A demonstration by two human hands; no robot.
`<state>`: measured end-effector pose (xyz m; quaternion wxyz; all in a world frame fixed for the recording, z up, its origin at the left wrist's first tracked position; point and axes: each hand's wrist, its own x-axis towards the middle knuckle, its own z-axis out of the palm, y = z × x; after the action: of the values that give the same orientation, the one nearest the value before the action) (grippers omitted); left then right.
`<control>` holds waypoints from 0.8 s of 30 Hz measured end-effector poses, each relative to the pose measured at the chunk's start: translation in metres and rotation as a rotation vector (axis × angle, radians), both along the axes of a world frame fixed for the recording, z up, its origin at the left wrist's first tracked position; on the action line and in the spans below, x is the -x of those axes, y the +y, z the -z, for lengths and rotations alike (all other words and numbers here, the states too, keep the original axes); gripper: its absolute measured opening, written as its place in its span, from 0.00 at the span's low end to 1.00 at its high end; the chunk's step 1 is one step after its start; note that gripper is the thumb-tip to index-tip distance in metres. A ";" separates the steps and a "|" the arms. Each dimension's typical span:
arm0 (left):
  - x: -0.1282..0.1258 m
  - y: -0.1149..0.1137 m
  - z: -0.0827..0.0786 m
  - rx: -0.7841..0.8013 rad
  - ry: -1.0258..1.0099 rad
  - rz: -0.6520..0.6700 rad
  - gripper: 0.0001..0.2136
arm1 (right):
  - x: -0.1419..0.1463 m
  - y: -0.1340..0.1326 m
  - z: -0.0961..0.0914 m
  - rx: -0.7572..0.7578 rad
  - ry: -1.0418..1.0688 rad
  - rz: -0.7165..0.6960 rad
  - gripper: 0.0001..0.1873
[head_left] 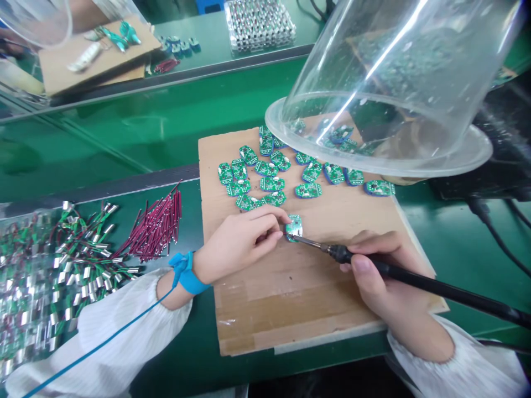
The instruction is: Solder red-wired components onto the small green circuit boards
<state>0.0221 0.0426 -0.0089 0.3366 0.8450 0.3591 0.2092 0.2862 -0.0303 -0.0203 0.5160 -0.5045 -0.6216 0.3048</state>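
My left hand pinches a small green circuit board by its edge, on a cardboard sheet. My right hand grips a black soldering iron, whose thin metal tip touches that board. Several similar green boards with blue rims lie scattered on the cardboard just beyond my fingers. Some of them sit under the tilted rim of a clear plastic dome cover. A blue wrist strap circles my left wrist, and its thin cord runs down to the lower left.
A bundle of red wires with metal ends lies left of the cardboard, beside a heap of wired metal parts. Behind the green bench's raised rail, another cardboard sheet and a rack of metal parts stand on a farther bench.
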 end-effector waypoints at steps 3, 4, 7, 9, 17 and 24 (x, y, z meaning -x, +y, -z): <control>0.000 0.000 0.000 0.010 -0.006 0.005 0.07 | -0.002 -0.001 0.003 0.017 0.039 0.009 0.05; 0.000 0.000 0.000 0.015 -0.006 0.008 0.07 | -0.002 -0.001 0.005 0.031 0.078 0.006 0.04; 0.000 0.001 0.000 0.022 -0.002 0.010 0.08 | -0.003 -0.001 0.010 0.033 0.180 0.009 0.03; 0.000 0.001 0.000 0.021 0.000 0.009 0.08 | -0.003 -0.001 0.011 0.025 0.194 0.027 0.03; 0.000 0.000 0.001 0.029 0.002 0.002 0.08 | -0.003 -0.001 0.005 0.077 0.128 -0.006 0.04; 0.000 -0.001 0.000 0.046 0.001 -0.012 0.07 | -0.004 -0.001 0.007 0.071 0.072 -0.019 0.05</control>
<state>0.0225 0.0416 -0.0092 0.3546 0.8349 0.3691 0.2023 0.2905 -0.0315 -0.0268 0.5168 -0.5053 -0.5962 0.3494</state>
